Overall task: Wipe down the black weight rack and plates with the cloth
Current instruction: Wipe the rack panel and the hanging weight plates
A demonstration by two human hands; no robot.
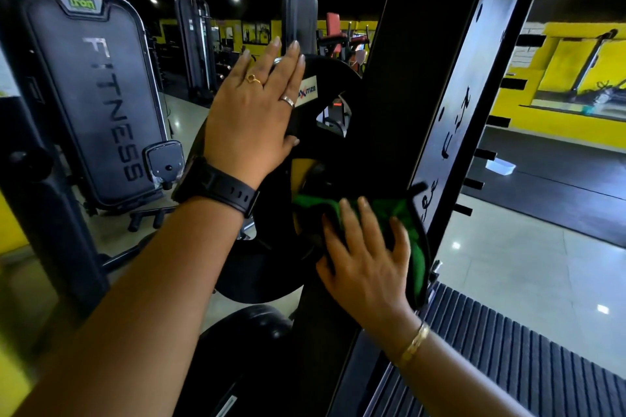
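Plate label (306,91) "AXITIZE" beside left hand (250,112); machine (101,95) reads "FITNESS"

One wide-angle camera, worn on the person's head, looks forward and slightly down along both forearms, which enter from the bottom edge and reach to the left hand (252,112) and right hand (366,257). It sits very close to the tall black steel upright of the weight rack (389,112), which crosses the frame top to bottom at a tilt, with the round black weight plate (330,78) just left of it. The lens bends lines toward the edges; the pale glossy floor tiles (508,264) and yellow wall (569,78) at right lie well beyond, perhaps seen in a mirror.
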